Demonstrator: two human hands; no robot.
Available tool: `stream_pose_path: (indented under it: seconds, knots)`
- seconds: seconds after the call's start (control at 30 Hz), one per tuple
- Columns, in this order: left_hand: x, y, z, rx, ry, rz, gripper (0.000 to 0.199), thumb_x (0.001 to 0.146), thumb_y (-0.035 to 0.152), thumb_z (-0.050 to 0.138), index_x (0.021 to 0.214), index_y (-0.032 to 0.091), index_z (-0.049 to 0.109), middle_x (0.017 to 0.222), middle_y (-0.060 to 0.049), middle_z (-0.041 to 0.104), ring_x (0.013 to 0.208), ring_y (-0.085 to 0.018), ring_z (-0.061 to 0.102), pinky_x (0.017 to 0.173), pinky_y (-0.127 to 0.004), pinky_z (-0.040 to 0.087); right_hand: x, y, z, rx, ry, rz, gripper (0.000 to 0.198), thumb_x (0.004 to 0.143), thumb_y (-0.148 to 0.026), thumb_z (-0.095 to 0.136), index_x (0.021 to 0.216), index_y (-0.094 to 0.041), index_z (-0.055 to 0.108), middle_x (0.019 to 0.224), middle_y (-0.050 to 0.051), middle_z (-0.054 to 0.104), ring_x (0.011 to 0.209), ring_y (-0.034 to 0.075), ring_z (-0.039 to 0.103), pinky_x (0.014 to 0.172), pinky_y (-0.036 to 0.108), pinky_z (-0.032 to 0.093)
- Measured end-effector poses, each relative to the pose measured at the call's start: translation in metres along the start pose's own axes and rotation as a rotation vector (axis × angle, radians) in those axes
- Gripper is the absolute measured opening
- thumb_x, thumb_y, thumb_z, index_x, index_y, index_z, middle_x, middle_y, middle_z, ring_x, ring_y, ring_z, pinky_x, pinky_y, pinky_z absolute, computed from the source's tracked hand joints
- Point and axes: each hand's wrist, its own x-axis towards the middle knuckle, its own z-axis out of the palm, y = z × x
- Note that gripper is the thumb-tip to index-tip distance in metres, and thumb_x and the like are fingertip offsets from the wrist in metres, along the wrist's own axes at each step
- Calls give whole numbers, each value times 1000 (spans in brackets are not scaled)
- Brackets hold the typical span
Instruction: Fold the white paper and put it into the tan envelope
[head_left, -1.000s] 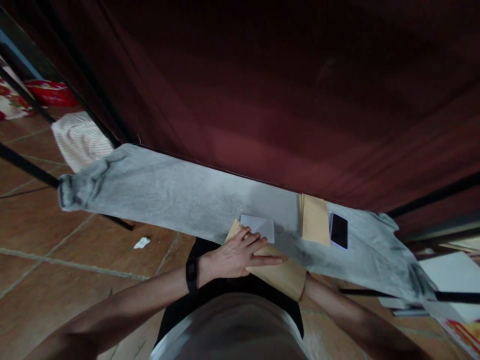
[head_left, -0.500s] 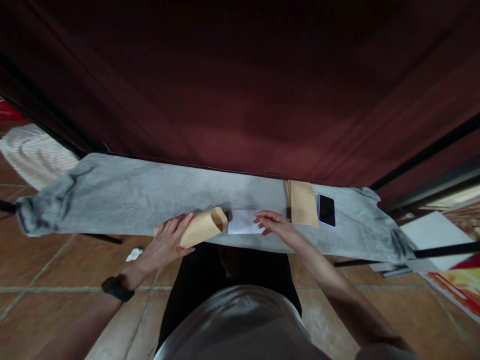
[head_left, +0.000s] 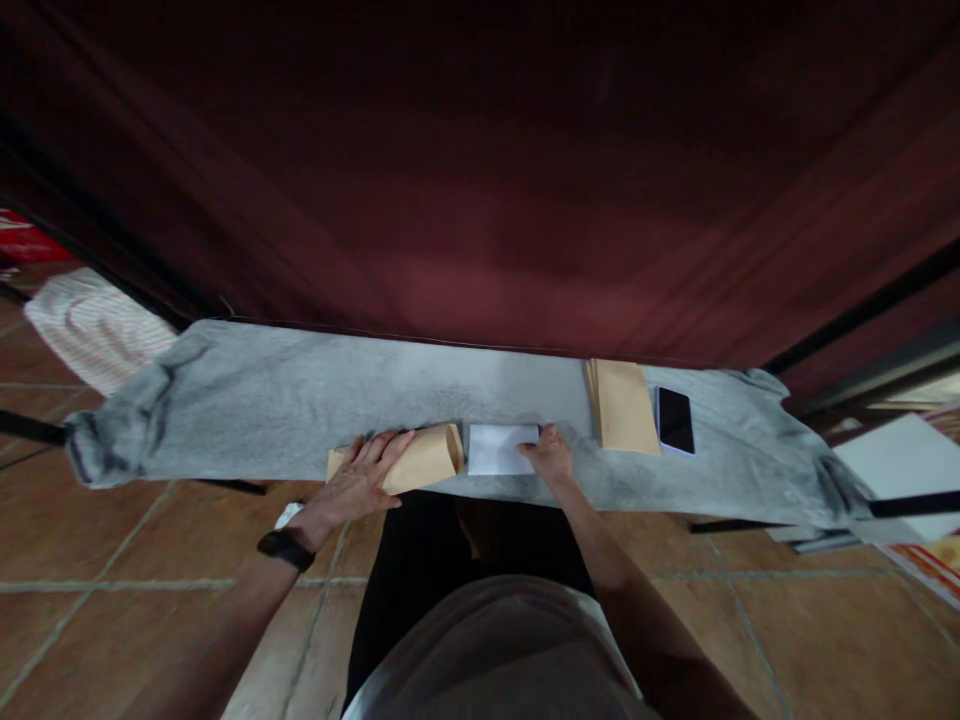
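A brown envelope lies lengthwise along the near edge of a grey-covered table, open mouth facing right. The left hand grips it; the right hand pinches a white paper at that mouth.

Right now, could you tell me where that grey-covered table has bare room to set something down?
Free: the long grey cloth stretch left of the left hand. Crowded: right half, where open envelope, white paper, right hand, envelope stack and phone sit close together.
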Motion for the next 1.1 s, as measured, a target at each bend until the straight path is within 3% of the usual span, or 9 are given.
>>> stream_pose_path:
  seconds: [0.17, 0.23, 0.4, 0.53, 0.63, 0.77, 0.9, 1.1]
  knots:
    - [5, -8, 1, -45, -48, 14, 111, 70, 38, 77, 161, 27, 15, 150, -13, 45, 139, -33, 43, 119, -51, 27, 11, 13, 2, 319, 8, -95, 14, 79, -28, 66, 89, -21, 60, 94, 7, 69, 95, 24, 65, 87, 35, 48]
    - [7, -9, 2, -53, -61, 11, 113, 69, 39, 78, 161, 27, 13, 150, -13, 45, 140, -34, 41, 119, -51, 26, 14, 16, -2, 504, 7, -149, 11, 79, -31, 62, 84, -22, 57, 87, 4, 67, 88, 22, 64, 81, 33, 50]
    - [10, -10, 5, -71, -46, 19, 118, 69, 40, 79, 162, 26, 9, 149, -13, 45, 140, -33, 41, 120, -52, 25, 8, 10, -17, 808, 21, -177, 20, 84, -41, 56, 97, -26, 56, 90, 3, 69, 84, 21, 65, 72, 30, 51]
    - [10, -10, 6, -93, -42, 7, 121, 68, 40, 80, 162, 27, 5, 149, -14, 43, 140, -34, 41, 119, -52, 26, -3, 0, -12, 961, -78, -271, 25, 83, -38, 57, 105, -25, 60, 98, 3, 72, 89, 21, 66, 80, 32, 53]
    - [9, -12, 8, -108, -38, 3, 124, 68, 42, 81, 162, 26, 2, 150, -15, 43, 140, -36, 41, 119, -53, 28, -6, -3, 2, 911, -112, -312, 18, 84, -34, 55, 95, -22, 64, 93, 3, 72, 89, 20, 65, 83, 31, 52]
    - [10, -15, 14, -100, -46, 28, 125, 68, 43, 82, 162, 27, 1, 150, -16, 42, 140, -37, 41, 120, -56, 22, -2, 1, 12, 743, -53, -319, 13, 84, -30, 56, 83, -21, 65, 78, -1, 68, 78, 18, 61, 73, 27, 49]
    - [11, -15, 18, -72, -40, 16, 123, 69, 44, 81, 162, 27, 2, 150, -16, 42, 139, -39, 41, 120, -61, 17, 6, 5, 4, 623, -103, -364, 12, 82, -23, 55, 76, -20, 66, 70, -2, 65, 69, 16, 59, 64, 24, 44]
    - [13, -10, 15, -78, -32, -18, 121, 69, 45, 80, 162, 25, 6, 148, -16, 46, 137, -39, 43, 119, -61, 20, 13, 3, -16, 473, -221, -396, 17, 82, -14, 53, 71, -21, 65, 69, -2, 65, 67, 15, 58, 60, 22, 40]
